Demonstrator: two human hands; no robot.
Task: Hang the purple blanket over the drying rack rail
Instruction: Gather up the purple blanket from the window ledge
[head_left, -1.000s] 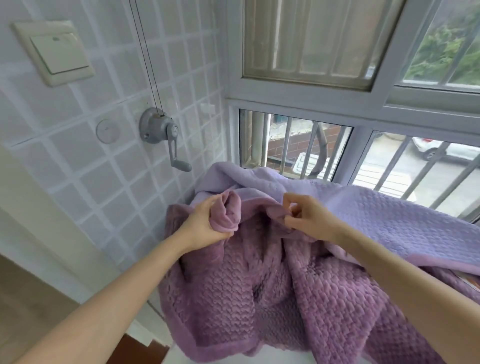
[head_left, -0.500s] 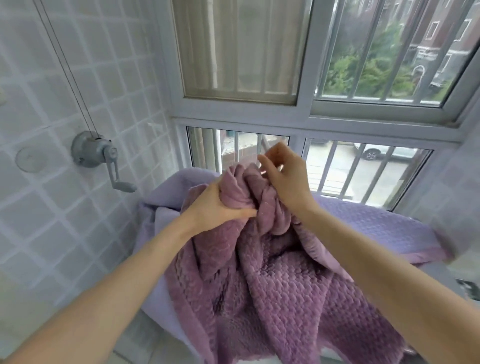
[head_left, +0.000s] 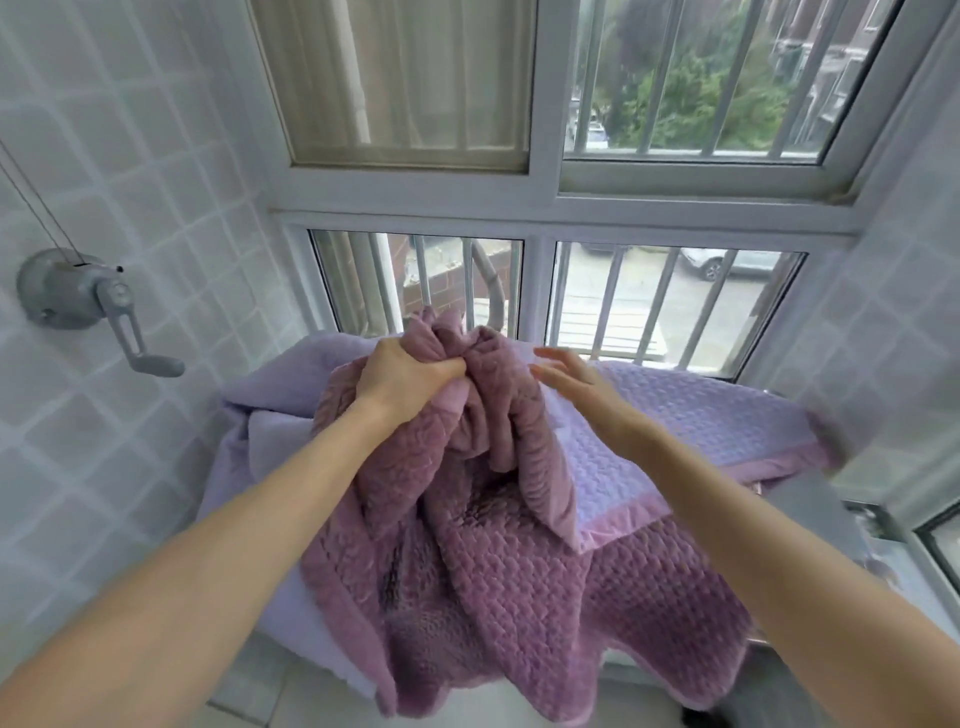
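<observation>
beside a barred window (head_left: 670, 301), left hand (head_left: 402, 375) clamps the bunched purple blanket (head_left: 498, 561); right hand (head_left: 571, 376) hovers beside it, fingers spread.

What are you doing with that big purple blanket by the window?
A person is getting the purple blanket ready to hang up. The left hand grips a bunched fold of it and holds it up in front of the window. The right hand is open beside the bunch, fingers spread, not gripping anything. The rest of the blanket droops down and lies spread below the window. No drying rack rail shows in this view, only a crank on the tiled wall.
</observation>
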